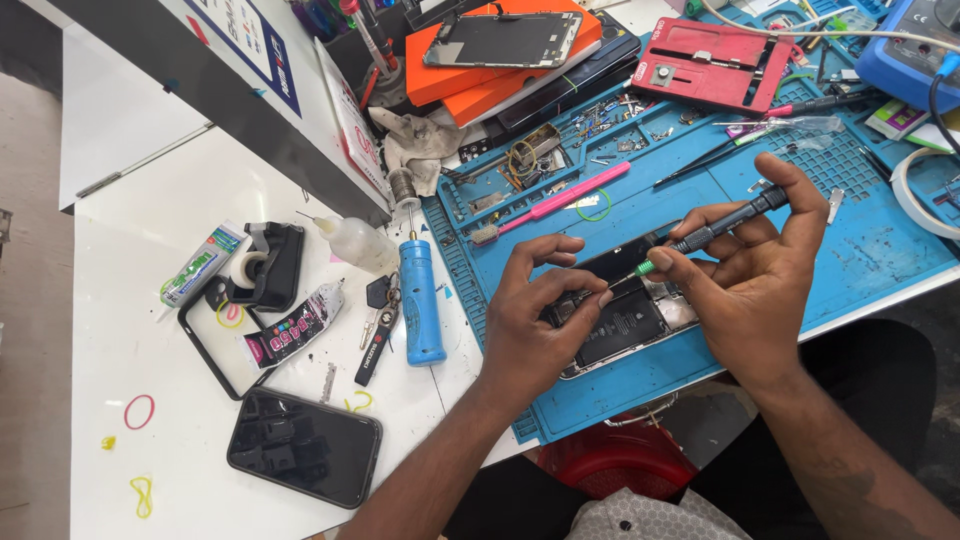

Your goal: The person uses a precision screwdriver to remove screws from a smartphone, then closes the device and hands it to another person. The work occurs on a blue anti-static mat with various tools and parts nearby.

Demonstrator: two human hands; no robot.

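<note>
An opened smartphone [628,325] with its black battery and boards showing lies on a blue repair mat [850,250]. My left hand [535,320] rests on its left part, fingers curled over the frame and pinning it down. My right hand [745,275] grips a slim black screwdriver [715,228] with a green collar, its tip pointing down-left into the top of the phone, close to my left fingertips.
On the white table to the left lie a black phone [303,445], a blue electric tool [421,300], a glue tube [293,325], a squeeze bottle [360,240], keys and rubber bands. Behind the mat stand orange boxes with a phone screen [505,40], a red jig [712,62] and a pink toothbrush [565,198].
</note>
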